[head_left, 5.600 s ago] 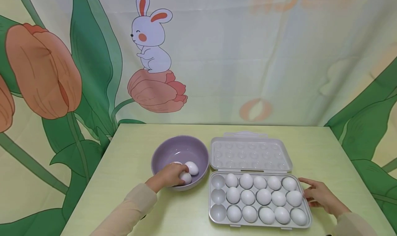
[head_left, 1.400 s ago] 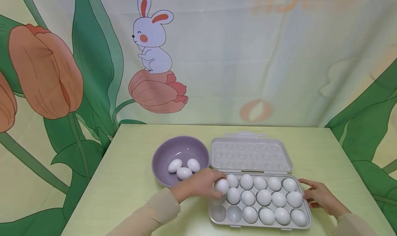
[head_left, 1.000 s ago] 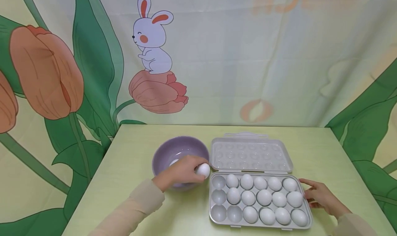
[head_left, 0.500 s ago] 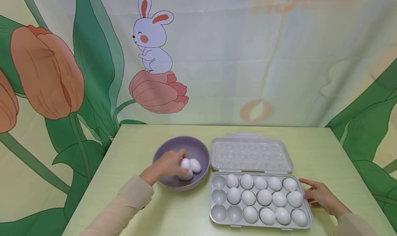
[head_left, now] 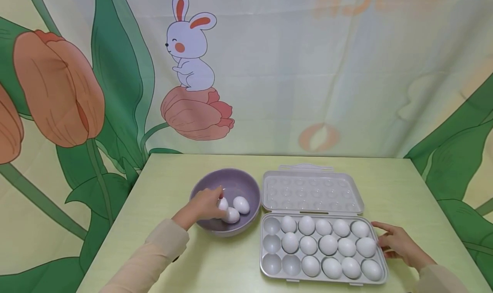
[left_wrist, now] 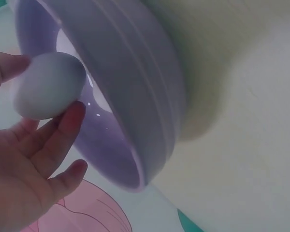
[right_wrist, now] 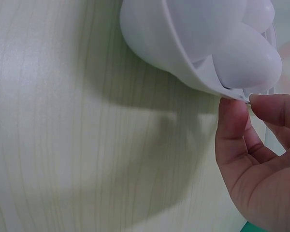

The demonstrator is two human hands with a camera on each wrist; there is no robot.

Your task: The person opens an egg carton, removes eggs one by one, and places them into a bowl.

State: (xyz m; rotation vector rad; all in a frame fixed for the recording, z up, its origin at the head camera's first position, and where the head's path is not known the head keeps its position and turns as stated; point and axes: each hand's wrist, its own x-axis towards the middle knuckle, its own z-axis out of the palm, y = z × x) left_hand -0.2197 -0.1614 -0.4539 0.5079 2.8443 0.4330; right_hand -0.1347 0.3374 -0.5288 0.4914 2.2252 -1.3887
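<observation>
My left hand (head_left: 204, 204) is over the left side of the purple bowl (head_left: 240, 181). In the left wrist view its thumb and fingers hold a white egg (left_wrist: 50, 87) at the bowl's mouth. Two more eggs, one nearer (head_left: 232, 216) and one to the right (head_left: 241, 204), show inside the bowl; the hand hides part of the interior. At the far right, my right hand (head_left: 400, 243) pinches the rim of the egg box (right_wrist: 183, 72) between thumb and finger. Several eggs fill most of the box, while its left column (head_left: 271, 243) and one front pocket are bare.
The box's pale lid (head_left: 312, 190) lies folded back behind it. Everything stands on a light yellow-green table (head_left: 173, 173). A printed curtain (head_left: 269, 70) with a rabbit and tulips hangs behind the table's back edge.
The left hand has carried an egg from the box leftward and down into the bowl. A front pocket in the second column has lost its egg. The right hand stays put.
</observation>
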